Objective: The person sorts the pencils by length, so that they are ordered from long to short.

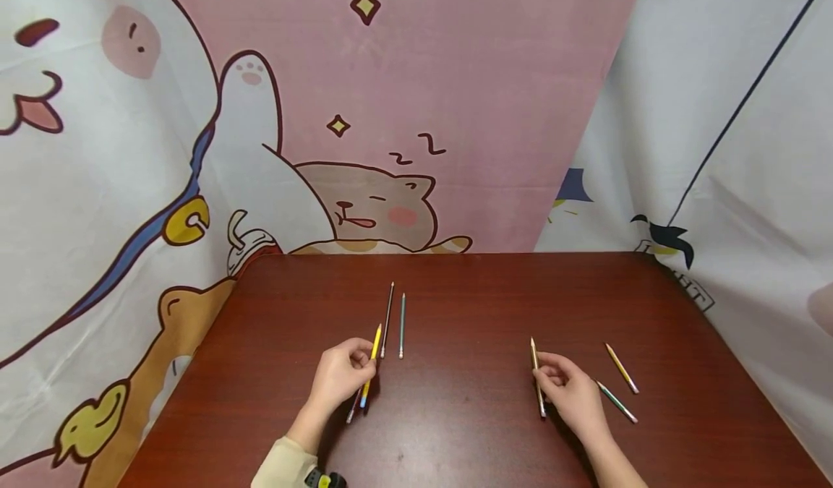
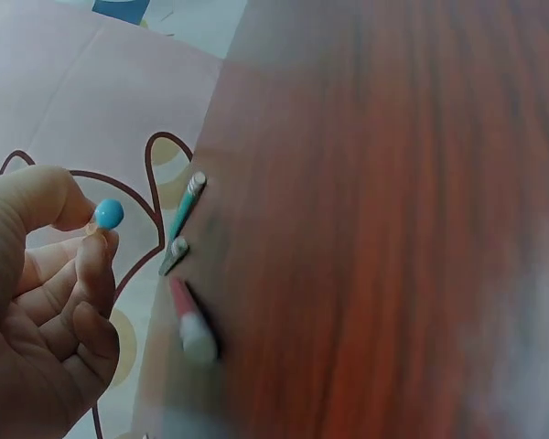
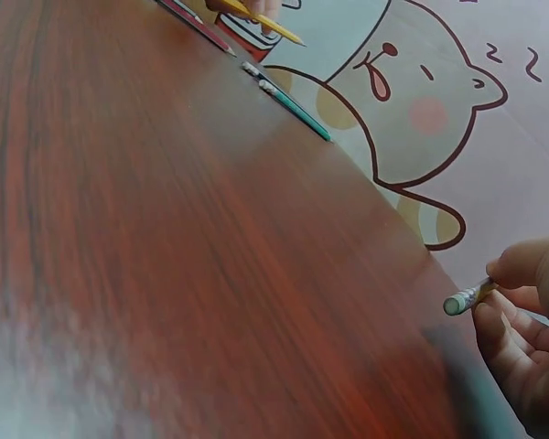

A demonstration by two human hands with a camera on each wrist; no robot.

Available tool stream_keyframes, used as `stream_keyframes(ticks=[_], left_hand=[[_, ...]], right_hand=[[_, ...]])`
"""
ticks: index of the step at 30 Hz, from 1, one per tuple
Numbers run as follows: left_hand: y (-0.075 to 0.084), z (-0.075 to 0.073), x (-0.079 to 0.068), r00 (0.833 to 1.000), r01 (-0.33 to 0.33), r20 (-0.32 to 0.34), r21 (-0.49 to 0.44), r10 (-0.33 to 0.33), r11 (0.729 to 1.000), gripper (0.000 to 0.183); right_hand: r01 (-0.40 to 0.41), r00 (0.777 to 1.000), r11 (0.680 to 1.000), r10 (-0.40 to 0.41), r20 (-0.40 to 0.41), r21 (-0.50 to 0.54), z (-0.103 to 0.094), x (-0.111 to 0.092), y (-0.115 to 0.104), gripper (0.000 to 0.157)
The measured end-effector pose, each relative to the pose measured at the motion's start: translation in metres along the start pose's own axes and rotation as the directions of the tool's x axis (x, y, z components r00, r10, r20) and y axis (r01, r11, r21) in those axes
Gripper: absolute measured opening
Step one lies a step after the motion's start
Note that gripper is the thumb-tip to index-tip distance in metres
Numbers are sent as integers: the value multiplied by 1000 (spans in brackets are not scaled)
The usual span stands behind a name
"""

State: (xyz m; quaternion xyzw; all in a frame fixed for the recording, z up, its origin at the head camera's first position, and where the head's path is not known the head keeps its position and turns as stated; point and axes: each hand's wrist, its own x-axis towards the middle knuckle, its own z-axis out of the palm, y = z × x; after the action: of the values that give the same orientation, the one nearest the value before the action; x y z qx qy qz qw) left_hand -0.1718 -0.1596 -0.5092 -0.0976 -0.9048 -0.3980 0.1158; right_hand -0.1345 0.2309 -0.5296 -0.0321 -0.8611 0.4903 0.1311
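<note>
Between thumb and fingers, my left hand [image 1: 341, 374] pinches a yellow pencil [image 1: 376, 343] with its tip pointing away from me. The pencil's rounded blue end [image 2: 110, 214] faces the left wrist camera. A dark red pencil [image 1: 354, 405] lies on the table just beneath that hand, partly hidden by it. Beyond the fingers lie a black pencil [image 1: 387, 320] and a teal pencil [image 1: 402, 326], side by side. On the other side, my right hand [image 1: 573, 394] pinches a dark-and-gold pencil [image 1: 535, 361], tip forward; its pale eraser [image 3: 456, 305] shows in the right wrist view.
To the right of my right hand, a yellow pencil [image 1: 622, 368] and a green pencil [image 1: 617, 402] lie slanted on the brown table [image 1: 462, 430]. A printed cloth [image 1: 494, 112] hangs behind the far edge and along both sides.
</note>
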Motion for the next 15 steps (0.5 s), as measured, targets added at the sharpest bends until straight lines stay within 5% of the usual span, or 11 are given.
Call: stream_keyframes(ticks=[15], left_hand=[[19, 22, 8, 999, 29, -36, -43, -30, 999, 20]], right_hand=[[-27, 999, 999, 25, 31, 38, 21, 9, -10, 28]])
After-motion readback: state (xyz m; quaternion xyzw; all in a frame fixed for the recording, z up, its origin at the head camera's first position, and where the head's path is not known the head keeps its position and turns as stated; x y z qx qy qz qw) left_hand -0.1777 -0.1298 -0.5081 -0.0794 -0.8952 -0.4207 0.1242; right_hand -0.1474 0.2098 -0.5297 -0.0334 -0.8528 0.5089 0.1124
